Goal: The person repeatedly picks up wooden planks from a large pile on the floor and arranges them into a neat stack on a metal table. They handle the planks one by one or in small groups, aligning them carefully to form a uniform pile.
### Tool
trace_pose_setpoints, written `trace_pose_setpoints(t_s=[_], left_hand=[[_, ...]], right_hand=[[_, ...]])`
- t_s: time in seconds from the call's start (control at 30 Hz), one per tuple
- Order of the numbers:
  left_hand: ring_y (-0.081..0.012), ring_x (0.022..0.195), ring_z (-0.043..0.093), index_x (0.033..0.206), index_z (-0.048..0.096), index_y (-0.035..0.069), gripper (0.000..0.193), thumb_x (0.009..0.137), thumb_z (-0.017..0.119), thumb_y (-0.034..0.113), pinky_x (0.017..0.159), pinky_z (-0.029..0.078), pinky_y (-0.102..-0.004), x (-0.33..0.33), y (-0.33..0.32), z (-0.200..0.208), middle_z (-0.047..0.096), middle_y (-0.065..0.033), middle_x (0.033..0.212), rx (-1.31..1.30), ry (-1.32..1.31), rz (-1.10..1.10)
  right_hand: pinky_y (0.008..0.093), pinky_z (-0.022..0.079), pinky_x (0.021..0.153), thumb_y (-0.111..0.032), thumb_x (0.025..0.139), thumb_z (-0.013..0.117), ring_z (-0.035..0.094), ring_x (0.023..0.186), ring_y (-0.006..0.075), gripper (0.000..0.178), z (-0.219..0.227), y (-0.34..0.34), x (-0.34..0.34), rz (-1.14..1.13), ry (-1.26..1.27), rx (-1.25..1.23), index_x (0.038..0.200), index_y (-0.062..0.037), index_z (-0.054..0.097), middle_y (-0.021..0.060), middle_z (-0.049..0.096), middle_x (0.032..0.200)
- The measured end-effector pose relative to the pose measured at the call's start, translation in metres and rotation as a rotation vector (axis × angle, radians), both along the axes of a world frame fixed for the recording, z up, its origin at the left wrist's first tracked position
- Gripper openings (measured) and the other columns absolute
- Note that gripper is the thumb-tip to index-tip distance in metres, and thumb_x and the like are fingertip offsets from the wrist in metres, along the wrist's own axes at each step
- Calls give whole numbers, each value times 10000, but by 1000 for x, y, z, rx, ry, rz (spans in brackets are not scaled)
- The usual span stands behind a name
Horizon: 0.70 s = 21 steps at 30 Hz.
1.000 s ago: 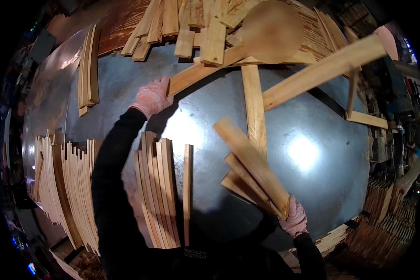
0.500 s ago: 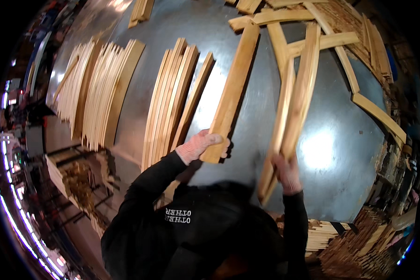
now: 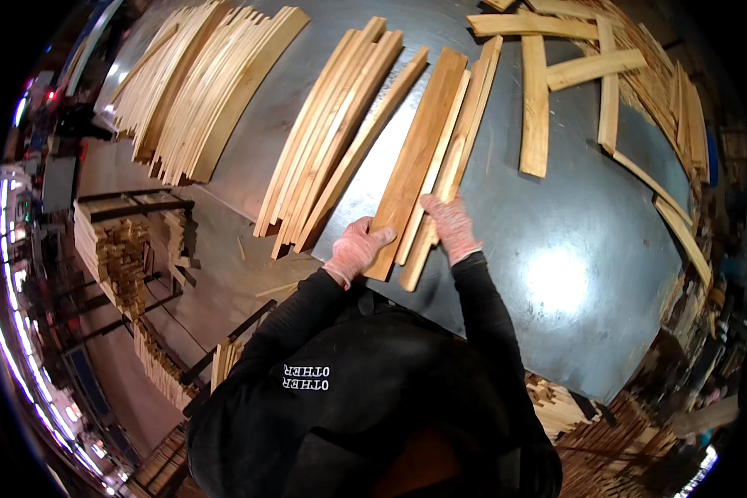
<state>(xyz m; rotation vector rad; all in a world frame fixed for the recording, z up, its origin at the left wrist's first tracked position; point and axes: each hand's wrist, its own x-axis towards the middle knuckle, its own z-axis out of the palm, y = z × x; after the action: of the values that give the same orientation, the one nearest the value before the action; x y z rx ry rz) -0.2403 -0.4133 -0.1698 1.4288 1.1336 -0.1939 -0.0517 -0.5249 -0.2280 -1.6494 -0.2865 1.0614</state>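
Note:
In a pinkish-white glove, my left hand point(image 3: 359, 249) grips the near end of a flat wooden board point(image 3: 421, 153), thumb on top. My right hand point(image 3: 451, 226), gloved the same way, is closed on wooden slats point(image 3: 461, 149) standing on edge just right of that board. The slats run nearly parallel to the board. Left of them, a single slat point(image 3: 365, 145) lies at a slant, next to a row of several slats point(image 3: 332, 124) on edge. The fingers under the wood are hidden.
Two large stacks of slats point(image 3: 224, 108) stand at the far left of the metal table point(image 3: 506, 274). Loose boards point(image 3: 534, 108) lie crossed at the far right. Beyond the table's left edge, a rack point(image 3: 124, 266) holds more wood, and further slats point(image 3: 556, 407) are piled lower right.
My right hand has brought its slats leftward, up beside the board in my left hand. The view has shifted, so the table's stacks appear higher and further right.

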Motion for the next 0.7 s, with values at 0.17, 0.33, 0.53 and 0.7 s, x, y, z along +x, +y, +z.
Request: trace_pose_setpoints(t_s=[0.17,0.33,0.53,0.7], left_hand=[[-400,966,648,1128,623,66,385,946,617,404,826,506,-495,-28,13,28,657,-211,964,693,333,-310],[-331,1016,663,1246,607,13,364,928,665,180,836,559,-395,-37,149,66,655,-215,1154,1112,-198,63],[-415,1318,443,1383,513,44,675,882,659,471,1077,387,-526,58,314,-30,522,-195,1361,1147,-87,-616],[-283,1335,512,1557,271,36,964,814,761,407,1090,431,-366,114,315,3,478,-203,1490,225,-64,-345]], right_hand=[[310,523,913,-181,880,763,646,1045,200,952,4,67,-55,-47,190,144,1551,23,119,126,655,1211],[363,494,969,-704,877,565,645,1164,340,1223,76,98,-56,656,-262,-627,1540,125,-42,246,648,1279],[394,502,951,-585,966,532,649,1124,310,823,57,154,7,362,-574,-193,1548,-43,323,203,674,1206],[366,476,1041,-238,954,675,450,1387,290,684,-7,194,10,-99,-649,-137,1521,-38,349,173,406,1543]])
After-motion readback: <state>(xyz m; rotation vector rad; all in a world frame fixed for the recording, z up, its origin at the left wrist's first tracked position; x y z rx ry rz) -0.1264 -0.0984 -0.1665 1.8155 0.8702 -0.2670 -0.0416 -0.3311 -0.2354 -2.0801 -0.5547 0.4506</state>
